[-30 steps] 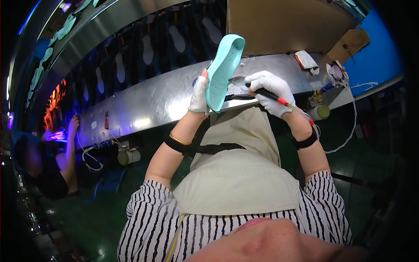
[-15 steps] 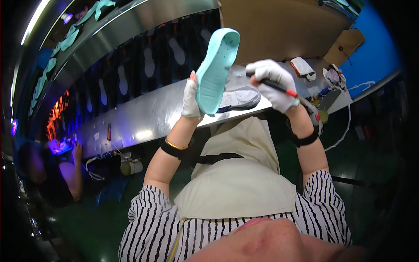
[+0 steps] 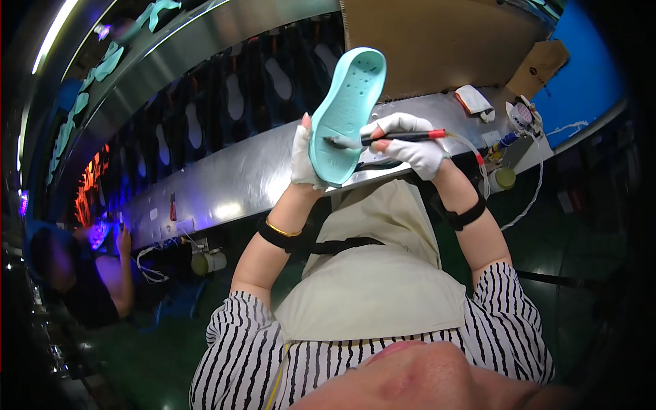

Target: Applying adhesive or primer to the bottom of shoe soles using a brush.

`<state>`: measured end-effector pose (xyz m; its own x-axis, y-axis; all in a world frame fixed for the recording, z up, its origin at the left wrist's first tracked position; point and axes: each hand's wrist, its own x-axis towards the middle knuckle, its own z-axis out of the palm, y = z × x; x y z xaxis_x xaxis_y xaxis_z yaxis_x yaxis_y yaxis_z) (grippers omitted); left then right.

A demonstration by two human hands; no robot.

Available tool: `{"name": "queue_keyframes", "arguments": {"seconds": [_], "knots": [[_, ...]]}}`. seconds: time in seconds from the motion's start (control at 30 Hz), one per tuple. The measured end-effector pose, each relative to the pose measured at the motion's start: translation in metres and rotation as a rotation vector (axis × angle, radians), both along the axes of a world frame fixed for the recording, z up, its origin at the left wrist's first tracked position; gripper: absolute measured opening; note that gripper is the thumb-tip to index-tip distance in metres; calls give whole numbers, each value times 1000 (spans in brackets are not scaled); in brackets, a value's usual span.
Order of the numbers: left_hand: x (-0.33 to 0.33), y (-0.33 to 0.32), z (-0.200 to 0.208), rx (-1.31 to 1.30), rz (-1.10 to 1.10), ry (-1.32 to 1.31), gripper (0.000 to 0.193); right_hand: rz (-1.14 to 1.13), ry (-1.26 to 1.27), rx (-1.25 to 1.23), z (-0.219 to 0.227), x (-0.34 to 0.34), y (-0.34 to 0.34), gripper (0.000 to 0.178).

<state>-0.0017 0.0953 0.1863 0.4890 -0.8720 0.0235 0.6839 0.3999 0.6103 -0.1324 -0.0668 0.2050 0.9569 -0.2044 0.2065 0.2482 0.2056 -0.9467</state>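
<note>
A pale turquoise shoe sole (image 3: 342, 102), its hollow side with small holes facing up, is tilted above the bench in my gloved left hand (image 3: 302, 156). My left fingers wrap round its left edge near the lower end. Across from it, my gloved right hand (image 3: 414, 149) pinches a black-handled brush (image 3: 403, 136) with a red end and a thin hose. The brush's tip lies over the inside of the sole, in its lower half. Beneath the sole and my right hand, the grey and dark shoe (image 3: 383, 165) on the bench is mostly hidden.
Behind the metal bench (image 3: 239, 181), dark shoes with grey soles stand in a row. A cardboard sheet (image 3: 424, 48) rises at the back. To the right lie a folded cloth (image 3: 475, 104) and a hose fitting (image 3: 523, 117). Another person (image 3: 89, 273) works at the far left.
My right hand has moved left and down, bringing the brush from beside the sole onto its inside. The sole has shifted slightly right and turned to face up more.
</note>
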Motion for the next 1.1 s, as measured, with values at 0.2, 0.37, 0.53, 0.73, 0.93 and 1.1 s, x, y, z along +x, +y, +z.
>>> {"name": "queue_keyframes", "arguments": {"seconds": [0.2,0.37,0.53,0.73,0.93,1.1], "knots": [[7,7,-5,35,-31,31,69,-39,-199,-404,-3,14,-14,17],[17,10,-15,59,-63,-17,70,-246,-436,-690,10,8,-9,18],[23,4,-14,121,112,-184,67,-68,-405,-830,10,-4,16,15],[38,-8,35,-55,134,-421,67,-217,-329,-764,17,-37,-2,17],[91,-91,160,-203,10,-457,60,-558,-309,-521,11,-60,-28,24],[180,-193,222,191,485,-506,34,-611,-263,-518,-2,-61,-32,25]]}}
